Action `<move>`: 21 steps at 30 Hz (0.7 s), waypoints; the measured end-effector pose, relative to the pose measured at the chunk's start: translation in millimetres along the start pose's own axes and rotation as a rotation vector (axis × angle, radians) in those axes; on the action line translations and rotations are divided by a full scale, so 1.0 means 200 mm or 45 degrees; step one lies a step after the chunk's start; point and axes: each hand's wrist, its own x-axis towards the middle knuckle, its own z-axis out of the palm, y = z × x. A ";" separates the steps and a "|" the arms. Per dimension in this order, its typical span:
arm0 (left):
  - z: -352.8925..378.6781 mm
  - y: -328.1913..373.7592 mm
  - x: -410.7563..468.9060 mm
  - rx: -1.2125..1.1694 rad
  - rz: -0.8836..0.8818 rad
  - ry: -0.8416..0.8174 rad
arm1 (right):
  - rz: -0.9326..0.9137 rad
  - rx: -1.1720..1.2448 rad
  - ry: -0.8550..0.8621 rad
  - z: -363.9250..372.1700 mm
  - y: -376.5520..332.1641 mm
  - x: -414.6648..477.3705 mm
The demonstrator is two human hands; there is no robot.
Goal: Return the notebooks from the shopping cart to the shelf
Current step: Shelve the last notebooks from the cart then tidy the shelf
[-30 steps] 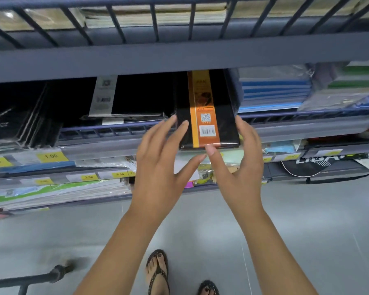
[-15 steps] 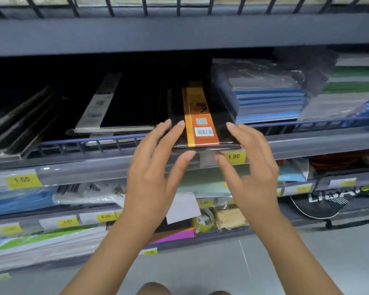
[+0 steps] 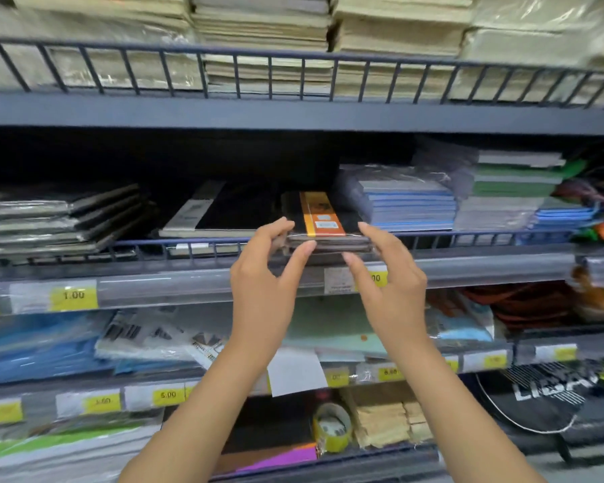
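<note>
a store shelf (image 3: 189, 284) with a low wire rail (image 3: 136, 247) along its front holds flat stationery. far left of the notebooks (image 3: 323, 217), a slumped pile of dark folders (image 3: 67, 217) lies behind the rail. just left of the notebooks lies a black book with a pale strip (image 3: 231, 214). the left hand (image 3: 265, 273) pinches the notebooks' left front corner, fingers on top, thumb on the front edge. the notebooks, a small black stack with an orange band, rest over the rail, partly inside the shelf. the right hand (image 3: 387, 284) pinches their right front corner. just right of them sit wrapped blue pads (image 3: 408, 203), then green and grey pads (image 3: 513, 183).
</note>
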 end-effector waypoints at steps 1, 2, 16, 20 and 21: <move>0.00 0.00 0.01 0.021 0.004 -0.020 | 0.012 -0.001 -0.011 0.00 0.00 0.00; -0.01 0.00 0.01 0.047 0.010 -0.037 | 0.019 -0.002 -0.015 -0.01 0.00 0.01; -0.01 -0.01 0.25 0.467 0.147 -0.283 | 0.016 -0.230 -0.217 0.03 0.03 0.13; 0.01 -0.01 0.27 0.476 0.084 -0.301 | 0.013 -0.326 -0.205 0.05 0.03 0.16; 0.01 -0.01 0.27 0.472 0.064 -0.301 | 0.007 -0.365 -0.207 0.05 0.03 0.17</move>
